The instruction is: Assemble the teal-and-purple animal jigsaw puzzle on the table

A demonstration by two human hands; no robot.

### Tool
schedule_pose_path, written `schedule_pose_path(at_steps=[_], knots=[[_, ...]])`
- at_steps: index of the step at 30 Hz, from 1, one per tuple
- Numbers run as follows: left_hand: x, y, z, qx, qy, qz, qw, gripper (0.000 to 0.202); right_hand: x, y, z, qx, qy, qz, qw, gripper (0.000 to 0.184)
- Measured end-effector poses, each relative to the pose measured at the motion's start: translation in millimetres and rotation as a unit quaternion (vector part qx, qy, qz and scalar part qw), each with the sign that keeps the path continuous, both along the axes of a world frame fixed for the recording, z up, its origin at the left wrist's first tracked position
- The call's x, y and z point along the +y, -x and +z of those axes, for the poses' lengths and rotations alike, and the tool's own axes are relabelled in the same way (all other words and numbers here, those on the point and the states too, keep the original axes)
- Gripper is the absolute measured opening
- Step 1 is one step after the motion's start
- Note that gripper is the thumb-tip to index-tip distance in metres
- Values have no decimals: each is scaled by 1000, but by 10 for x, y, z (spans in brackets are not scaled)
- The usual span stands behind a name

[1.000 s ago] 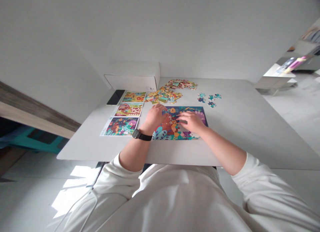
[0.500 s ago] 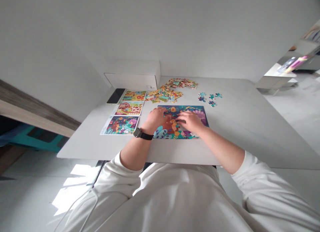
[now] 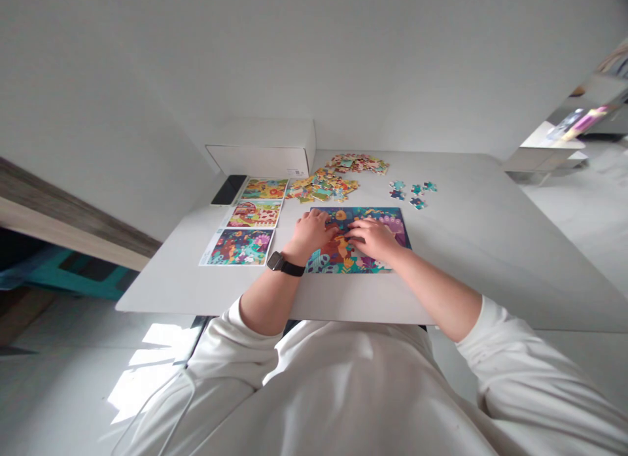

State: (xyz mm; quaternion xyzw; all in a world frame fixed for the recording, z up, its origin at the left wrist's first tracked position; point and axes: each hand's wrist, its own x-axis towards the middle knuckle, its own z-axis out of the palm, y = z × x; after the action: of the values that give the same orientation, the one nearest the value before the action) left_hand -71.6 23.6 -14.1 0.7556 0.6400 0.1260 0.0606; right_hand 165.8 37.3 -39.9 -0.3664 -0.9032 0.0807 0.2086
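Note:
A colourful jigsaw puzzle (image 3: 346,263) in dark blue, brown and purple lies in front of me, near the table's front edge. My left hand (image 3: 312,235), with a black watch (image 3: 284,265) on the wrist, rests over its left part with the fingers apart on the surface. On the right part lies my right hand (image 3: 373,239), its fingers stretched toward the middle, touching the puzzle. No piece shows in either hand, and the area beneath the palms is hidden.
Loose yellowish jigsaw pieces (image 3: 326,185) and another pile (image 3: 360,163) lie behind the puzzle. Several blue pieces (image 3: 417,202) sit at its back right. To the left are picture sheets (image 3: 244,246), a phone (image 3: 228,190) and a white box (image 3: 258,160) on the white table (image 3: 490,246).
My left hand has shifted slightly to the right over the puzzle, its fingers now closer to my right hand. The right hand stays nearly in place.

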Motion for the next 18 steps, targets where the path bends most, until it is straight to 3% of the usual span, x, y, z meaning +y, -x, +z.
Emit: schedule_pose_path(at_steps=[18], knots=[[-10, -43, 53, -17, 21, 22, 999, 42, -71, 59, 88, -48, -4, 16, 999, 21]])
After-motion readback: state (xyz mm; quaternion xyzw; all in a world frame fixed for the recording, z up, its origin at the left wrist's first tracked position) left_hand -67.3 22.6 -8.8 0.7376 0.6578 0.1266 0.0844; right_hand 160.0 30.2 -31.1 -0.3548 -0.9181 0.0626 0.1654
